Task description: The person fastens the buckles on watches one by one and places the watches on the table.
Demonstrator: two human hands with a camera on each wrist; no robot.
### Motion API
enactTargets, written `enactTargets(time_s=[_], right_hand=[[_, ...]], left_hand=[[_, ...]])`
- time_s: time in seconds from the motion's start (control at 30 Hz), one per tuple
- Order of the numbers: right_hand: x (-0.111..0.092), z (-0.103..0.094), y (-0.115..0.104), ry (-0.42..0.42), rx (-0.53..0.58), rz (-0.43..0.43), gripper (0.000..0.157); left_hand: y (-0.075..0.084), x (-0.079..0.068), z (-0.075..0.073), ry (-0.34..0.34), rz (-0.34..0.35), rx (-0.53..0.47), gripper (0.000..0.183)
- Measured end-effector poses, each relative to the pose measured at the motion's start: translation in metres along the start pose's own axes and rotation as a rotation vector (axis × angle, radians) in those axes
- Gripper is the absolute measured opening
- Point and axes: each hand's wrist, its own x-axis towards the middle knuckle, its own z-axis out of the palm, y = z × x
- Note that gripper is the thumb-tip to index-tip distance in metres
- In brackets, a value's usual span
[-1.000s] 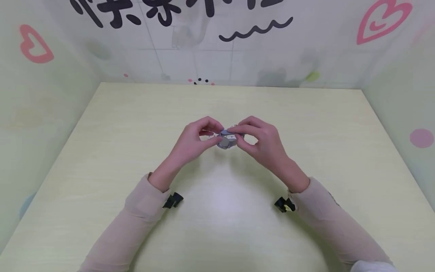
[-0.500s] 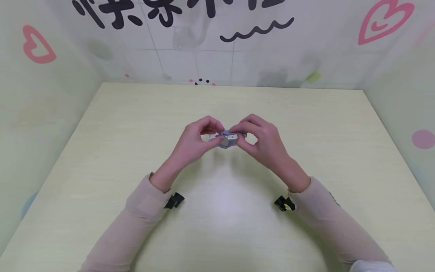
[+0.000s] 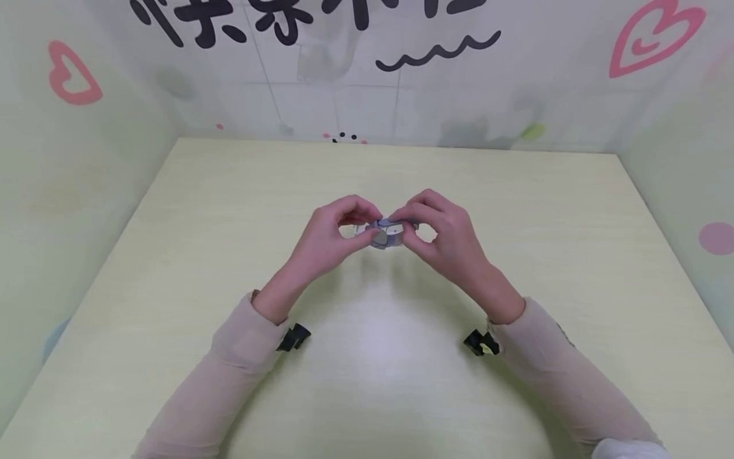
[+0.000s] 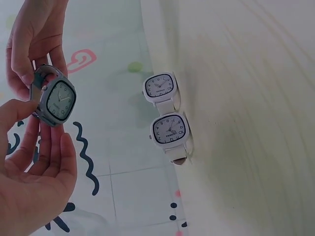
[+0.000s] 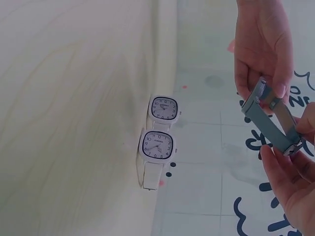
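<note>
A blue-grey wristwatch [image 3: 380,238] is held up between both hands in front of me. My left hand [image 3: 329,237] pinches it at its left side between thumb and fingers. My right hand [image 3: 448,239] pinches the strap at the right. In the left wrist view the square watch dial [image 4: 62,101] faces the camera, with its strap bent behind it. The right wrist view shows the strap [image 5: 268,125] from the side, and a metal buckle [image 5: 294,147] close to the right fingers. Fingers cover parts of the strap.
Two white watches, one [image 4: 160,87] beside the other [image 4: 170,130], lie on the pale wooden table [image 3: 229,185]; the hands mostly hide them in the head view. A printed wall [image 3: 338,105] stands behind the table, with side walls left and right.
The right fingers have shifted slightly up and right with the strap. The left hand keeps its pinch on the watch, almost still. The head view has turned slightly left.
</note>
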Motion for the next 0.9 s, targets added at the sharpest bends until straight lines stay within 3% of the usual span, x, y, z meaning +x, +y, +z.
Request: enactTargets(time_s=[0.37, 0.67, 0.9], right_hand=[[-0.001, 0.000, 0.000, -0.027, -0.019, 0.010, 0.014], [-0.004, -0.002, 0.001, -0.047, -0.004, 0.039, 0.014], [-0.004, -0.005, 0.002, -0.074, 0.040, 0.117, 0.022]], left_hand=[[0.003, 0.001, 0.003, 0.000, -0.028, -0.002, 0.018], [0.003, 0.005, 0.010, -0.004, -0.071, -0.058, 0.020], [0.004, 0.008, 0.012, 0.000, -0.081, -0.068, 0.020]])
